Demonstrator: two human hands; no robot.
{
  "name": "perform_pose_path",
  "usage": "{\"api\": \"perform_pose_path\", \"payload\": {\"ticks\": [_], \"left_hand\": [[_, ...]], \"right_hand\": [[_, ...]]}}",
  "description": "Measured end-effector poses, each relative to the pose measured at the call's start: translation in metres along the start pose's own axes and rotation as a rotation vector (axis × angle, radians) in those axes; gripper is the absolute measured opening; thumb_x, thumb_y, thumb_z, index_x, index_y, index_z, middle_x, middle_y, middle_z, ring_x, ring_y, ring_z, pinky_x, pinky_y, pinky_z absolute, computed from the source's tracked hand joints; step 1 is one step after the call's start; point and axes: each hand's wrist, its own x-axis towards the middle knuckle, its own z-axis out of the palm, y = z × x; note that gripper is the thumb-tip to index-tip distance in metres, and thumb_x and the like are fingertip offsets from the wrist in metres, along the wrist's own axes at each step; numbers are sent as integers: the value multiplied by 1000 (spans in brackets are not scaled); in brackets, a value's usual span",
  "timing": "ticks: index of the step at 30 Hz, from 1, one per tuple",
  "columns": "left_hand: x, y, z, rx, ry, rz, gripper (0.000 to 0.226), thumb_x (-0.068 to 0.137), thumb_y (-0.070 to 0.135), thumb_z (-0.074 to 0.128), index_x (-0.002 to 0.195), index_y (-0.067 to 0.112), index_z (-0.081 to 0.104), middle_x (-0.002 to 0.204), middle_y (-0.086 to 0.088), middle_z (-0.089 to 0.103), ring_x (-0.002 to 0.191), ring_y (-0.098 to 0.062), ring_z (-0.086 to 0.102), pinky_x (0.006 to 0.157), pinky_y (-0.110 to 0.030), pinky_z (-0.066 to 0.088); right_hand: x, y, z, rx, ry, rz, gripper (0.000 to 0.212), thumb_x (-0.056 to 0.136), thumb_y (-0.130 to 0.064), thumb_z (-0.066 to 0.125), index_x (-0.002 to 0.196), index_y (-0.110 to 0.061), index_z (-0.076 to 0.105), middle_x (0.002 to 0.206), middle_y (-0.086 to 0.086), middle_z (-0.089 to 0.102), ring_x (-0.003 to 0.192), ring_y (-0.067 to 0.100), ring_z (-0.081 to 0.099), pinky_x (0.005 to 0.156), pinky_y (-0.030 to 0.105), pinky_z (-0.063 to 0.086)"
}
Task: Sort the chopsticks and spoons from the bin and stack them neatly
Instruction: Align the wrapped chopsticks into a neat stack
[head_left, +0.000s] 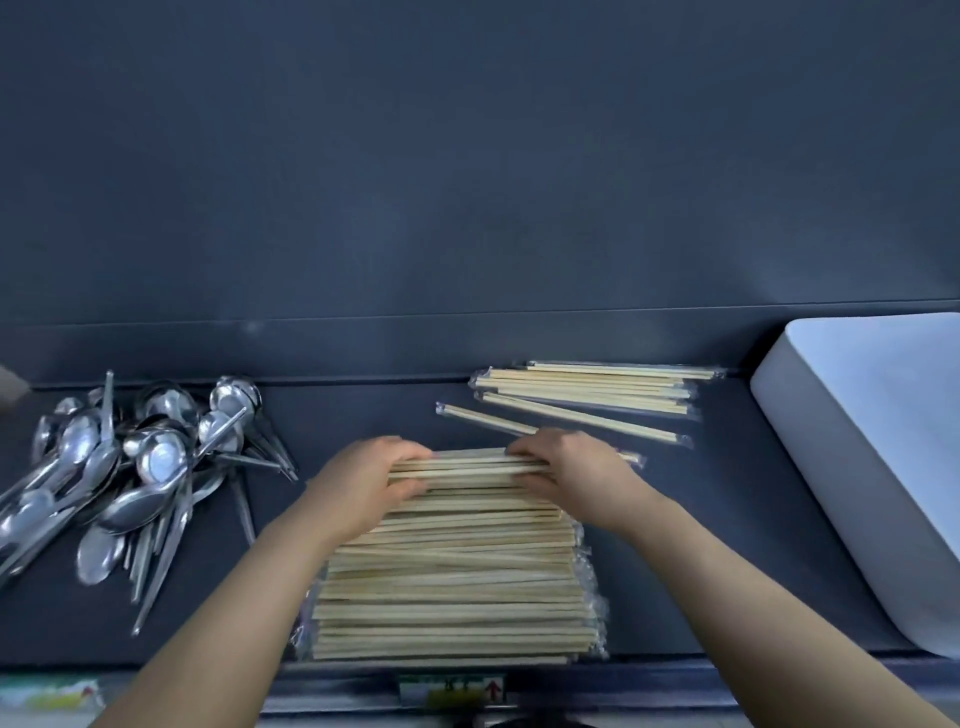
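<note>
Red-arrow label (451, 692) below chopstick stack (457, 587)

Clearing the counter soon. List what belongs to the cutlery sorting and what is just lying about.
Job: chopstick stack, gripped by left hand and right hand; loose chopsticks; spoon pile; white bin.
Lying about: printed label at front edge; green-and-white packet, bottom left.

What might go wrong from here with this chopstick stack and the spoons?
The chopstick stack is tall and its wrappers look slick; with the left hand and right hand gripping its top layer, it may slide apart.
The spoons lie in a loose tangled heap beside it; a forearm might knock them.
</note>
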Motion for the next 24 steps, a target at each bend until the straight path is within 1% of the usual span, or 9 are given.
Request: {"api": "perform_pose_path", "payload": {"ticks": [4, 7, 10, 13, 15, 16, 19, 21, 24], "left_hand": [[-14, -21, 4, 54, 40, -11, 44, 86, 39, 68, 128, 32, 59, 125, 18, 56, 120, -8, 46, 108, -32, 32], [-27, -32, 5, -86, 110, -49, 44, 88, 40, 65, 129, 29, 58, 131, 18, 49, 126, -6, 38, 111, -32, 28], [-36, -39, 11, -248, 168, -122, 39, 92, 34, 60, 130, 26, 57, 138, 10, 48, 129, -8, 42, 111, -32, 31], [-38, -36, 17, -340, 226, -152, 34, 95, 24, 57, 129, 20, 59, 134, 8, 50, 115, 7, 48, 99, -7, 31], [-38, -32, 23, -387, 241, -162, 33, 97, 18, 54, 129, 16, 58, 134, 9, 48, 102, 20, 47, 85, 6, 28], [-38, -31, 25, -401, 243, -161, 33, 98, 17, 52, 130, 15, 58, 134, 9, 47, 101, 20, 48, 83, 7, 28], [-38, -35, 24, -429, 272, -174, 34, 99, 19, 50, 132, 15, 56, 137, 10, 44, 115, 3, 50, 88, 3, 28], [-38, -38, 21, -413, 310, -184, 33, 98, 22, 51, 130, 14, 58, 136, 10, 45, 121, 0, 45, 89, 2, 26], [-38, -38, 25, -371, 290, -161, 31, 99, 20, 51, 126, 10, 61, 130, 8, 51, 114, -2, 50, 84, 7, 27]], "right_hand": [[-3, -3, 13, -15, 17, 14, 39, 91, -39, 60, 126, -23, 59, 126, -5, 60, 119, 16, 53, 102, 31, 33], [-13, 2, 16, 69, 133, 70, 35, 88, -35, 64, 120, -22, 65, 124, -5, 63, 117, 19, 55, 105, 38, 37], [-24, 1, 22, 237, 204, 205, 33, 91, -26, 63, 124, -18, 63, 129, -4, 58, 121, 15, 51, 103, 26, 40], [-30, -11, 31, 408, 218, 317, 33, 96, -19, 55, 127, -10, 60, 132, -6, 52, 116, 8, 50, 90, 2, 33], [-30, -18, 38, 489, 206, 353, 32, 98, -16, 51, 129, -9, 58, 134, -8, 49, 124, 8, 46, 91, -1, 28], [-30, -21, 41, 503, 199, 352, 34, 99, -16, 49, 132, -10, 55, 138, -8, 47, 132, 7, 39, 97, 2, 24], [-32, -19, 41, 599, 218, 384, 39, 100, -17, 46, 139, -16, 50, 149, -11, 38, 141, 2, 27, 109, 13, 18], [-34, -15, 38, 613, 244, 408, 40, 101, -20, 45, 140, -19, 48, 150, -12, 36, 141, 2, 27, 110, 14, 18], [-34, -21, 42, 528, 185, 360, 40, 101, -17, 43, 142, -16, 46, 151, -9, 35, 142, 4, 23, 106, 8, 14]]}}
